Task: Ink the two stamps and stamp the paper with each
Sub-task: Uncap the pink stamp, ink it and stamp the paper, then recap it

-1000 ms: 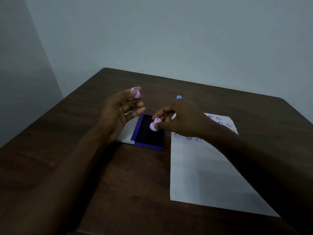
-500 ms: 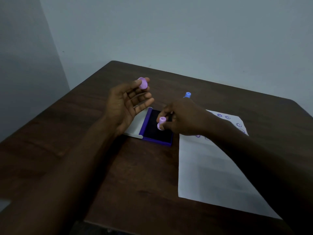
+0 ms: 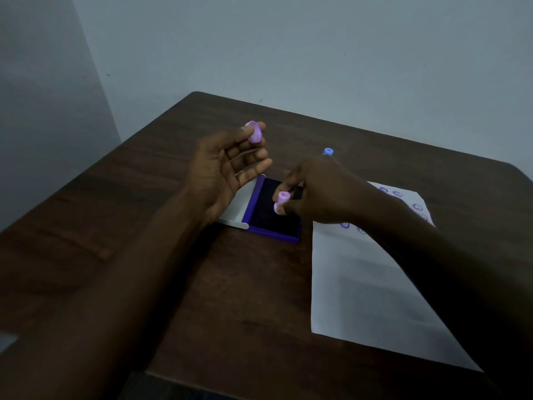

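Observation:
My right hand (image 3: 320, 192) pinches a small lilac stamp (image 3: 280, 201) by its side, just above the dark face of the open purple ink pad (image 3: 271, 223). I cannot tell if the stamp touches the pad. My left hand (image 3: 222, 171) is raised to the left of the pad, palm turned inward, and holds a lilac cap-like piece (image 3: 255, 135) between thumb and forefinger. A blue stamp (image 3: 327, 152) stands on the table behind my right hand, mostly hidden. The white paper (image 3: 366, 284) lies to the right and bears several purple smiley prints near its far edge.
The ink pad's white lid (image 3: 240, 207) lies folded open to the pad's left, under my left hand. Everything rests on a dark wooden table (image 3: 138, 215) set against a pale wall. My right forearm crosses over the paper's upper part.
My right hand has carried the lilac stamp slightly lower over the ink pad. My left hand keeps its lilac piece raised. The head view has shifted a little.

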Tool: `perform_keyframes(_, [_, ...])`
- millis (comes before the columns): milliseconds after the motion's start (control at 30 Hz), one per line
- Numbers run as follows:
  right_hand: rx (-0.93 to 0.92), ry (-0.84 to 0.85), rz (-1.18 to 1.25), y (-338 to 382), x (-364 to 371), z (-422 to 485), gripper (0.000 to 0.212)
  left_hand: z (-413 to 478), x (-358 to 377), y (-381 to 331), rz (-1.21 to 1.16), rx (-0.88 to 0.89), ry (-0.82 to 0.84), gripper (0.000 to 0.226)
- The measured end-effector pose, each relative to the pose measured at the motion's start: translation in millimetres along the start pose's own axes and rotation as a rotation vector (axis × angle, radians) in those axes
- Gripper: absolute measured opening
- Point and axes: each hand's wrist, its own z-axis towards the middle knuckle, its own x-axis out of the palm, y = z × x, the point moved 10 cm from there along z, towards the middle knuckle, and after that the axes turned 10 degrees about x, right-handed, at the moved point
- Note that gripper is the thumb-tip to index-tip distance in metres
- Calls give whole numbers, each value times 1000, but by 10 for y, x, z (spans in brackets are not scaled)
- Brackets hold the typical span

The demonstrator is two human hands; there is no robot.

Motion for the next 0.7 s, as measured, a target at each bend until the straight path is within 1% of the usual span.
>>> perform_keyframes(133, [-6,14,15,11,-15,-13,19,-11,1,3,17,-2,4,22])
perform_keyframes(233, [8,35,28,21,-23,-26,21,-29,-4,-10,39,-4,-7,21])
perform_keyframes(433, [34,-25,-29,25,-26,-15,22,-76,-13,-19,68,-12,-22,20])
perform_keyframes(567, [9,0,-9,43,-44,-36,21,-81,-10,0,81,-14,-23,20])
perform_keyframes(633, [17,4,81,-24,-94,-70,23,-76,-8,15,92,-17,-17,20])
perform_keyframes(700, [56,-84,224,-205,-270,-138,26,-77,17,32,87,-27,-1,23])
